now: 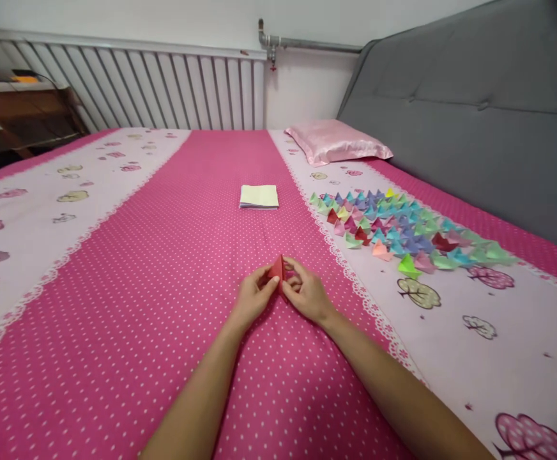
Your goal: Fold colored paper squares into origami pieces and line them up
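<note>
1. This is a bedroom, with a big bed.
2. A shiny pink pillow lies on the bed.
3. A gray headboard stands beside the bed.
4. A white heater is behind the bed.

There are two hands, one folded paper, one paper stack, one pillow and dozens of paper boats.

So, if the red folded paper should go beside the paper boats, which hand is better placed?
Probably the right hand: both it and the left hand touch the red folded paper, but the right one is nearer the paper boats.
</note>
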Demonstrator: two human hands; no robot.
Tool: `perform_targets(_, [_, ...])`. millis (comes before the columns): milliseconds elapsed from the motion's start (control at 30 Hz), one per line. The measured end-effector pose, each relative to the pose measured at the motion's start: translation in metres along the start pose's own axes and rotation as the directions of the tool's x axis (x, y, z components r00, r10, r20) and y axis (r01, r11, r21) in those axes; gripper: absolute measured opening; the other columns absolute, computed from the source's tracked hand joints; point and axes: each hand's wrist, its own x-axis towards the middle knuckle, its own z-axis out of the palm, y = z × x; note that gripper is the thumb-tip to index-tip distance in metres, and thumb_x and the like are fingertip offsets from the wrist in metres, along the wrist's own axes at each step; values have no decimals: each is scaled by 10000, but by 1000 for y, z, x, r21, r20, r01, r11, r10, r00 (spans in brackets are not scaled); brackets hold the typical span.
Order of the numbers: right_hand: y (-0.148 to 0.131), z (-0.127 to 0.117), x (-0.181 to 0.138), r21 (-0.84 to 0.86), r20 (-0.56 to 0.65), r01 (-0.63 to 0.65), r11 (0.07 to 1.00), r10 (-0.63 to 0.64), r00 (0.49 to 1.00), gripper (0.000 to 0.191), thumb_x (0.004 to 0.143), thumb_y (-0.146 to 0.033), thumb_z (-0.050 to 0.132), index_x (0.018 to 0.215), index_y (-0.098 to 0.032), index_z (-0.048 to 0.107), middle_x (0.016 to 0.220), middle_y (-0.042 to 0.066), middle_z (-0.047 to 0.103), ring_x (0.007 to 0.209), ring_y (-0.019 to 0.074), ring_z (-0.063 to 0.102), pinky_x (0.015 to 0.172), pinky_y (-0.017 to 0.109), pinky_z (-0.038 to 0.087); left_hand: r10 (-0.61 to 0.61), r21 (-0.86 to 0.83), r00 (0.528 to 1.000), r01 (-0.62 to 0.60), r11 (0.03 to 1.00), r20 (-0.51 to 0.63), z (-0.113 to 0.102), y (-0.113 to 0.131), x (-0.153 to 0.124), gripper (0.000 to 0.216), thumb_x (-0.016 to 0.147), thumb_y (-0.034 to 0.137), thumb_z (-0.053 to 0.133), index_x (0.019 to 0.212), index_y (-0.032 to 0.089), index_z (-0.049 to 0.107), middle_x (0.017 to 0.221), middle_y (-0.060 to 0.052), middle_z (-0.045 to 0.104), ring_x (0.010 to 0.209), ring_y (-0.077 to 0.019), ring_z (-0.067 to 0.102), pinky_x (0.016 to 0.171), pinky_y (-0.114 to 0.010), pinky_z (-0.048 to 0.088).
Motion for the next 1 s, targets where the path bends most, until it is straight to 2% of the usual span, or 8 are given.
perform_targets(133, [7, -3, -1, -87, -57, -5, 996, 0, 998, 490, 775, -226, 530, 1258, -195, 451, 1096, 93, 630, 667, 142, 653, 547, 247, 527, 0, -78, 998, 5, 997, 64, 10, 0, 1, 458, 752, 303, 631, 1169, 130, 556, 1156, -125, 619, 1053, -214, 581, 956, -362, 417])
perform_targets(200, [10, -7, -1, -149, -76, 9, 989, -21, 997, 491, 751, -207, 544, 1237, -196, 477, 1103, 87, 633, 746, 177, 664, 625, 288, 541, -30, -103, 996, 38, 994, 79, 16, -2, 4, 507, 725, 301, 661, 1183, 121, 538, 1176, -138, 606, 1054, -221, 584, 947, -364, 428])
perform_targets(300, [12, -12, 0, -242, -110, 41, 969, -69, 992, 501, 719, -140, 527, 1215, -207, 507, 1097, 70, 643, 883, 221, 646, 777, 362, 522, -31, -37, 998, 33, 999, 53, 25, -7, 10, 511, 708, 302, 676, 1162, 109, 545, 1130, -150, 627, 1014, -227, 605, 924, -371, 445])
perform_targets(367, [11, -14, 1, -271, -130, 46, 961, -84, 988, 497, 721, -124, 514, 1210, -210, 513, 1103, 67, 641, 918, 229, 634, 814, 385, 509, 2, 29, 999, -3, 1000, 33, 28, -10, 14, 467, 736, 308, 645, 1149, 110, 553, 1100, -146, 640, 996, -226, 611, 914, -373, 449])
perform_targets(500, [8, -15, 2, -230, -156, 29, 973, -66, 986, 456, 758, -169, 519, 1210, -231, 512, 1097, 63, 639, 839, 202, 646, 712, 345, 545, 61, 94, 998, -63, 994, 21, 30, -10, 15, 388, 792, 282, 567, 1152, 137, 556, 1133, -117, 628, 1014, -214, 595, 930, -363, 432])
perform_targets(667, [3, -13, 2, -147, -129, 24, 989, -43, 991, 455, 772, -162, 511, 1220, -238, 505, 1059, 58, 646, 797, 173, 647, 610, 288, 557, 88, 147, 996, -92, 985, 33, 27, -4, 11, 369, 796, 175, 481, 1158, 164, 551, 1140, -81, 621, 1005, -195, 583, 935, -349, 419])
perform_targets(1000, [2, -11, 3, -212, -134, 12, 977, -42, 990, 423, 779, -164, 530, 1193, -252, 532, 1028, 42, 658, 829, 178, 641, 708, 330, 552, 142, 385, 990, -133, 913, 4, 25, -5, 11, 372, 753, 83, 423, 1083, 159, 577, 1036, -83, 630, 981, -220, 551, 911, -380, 406])
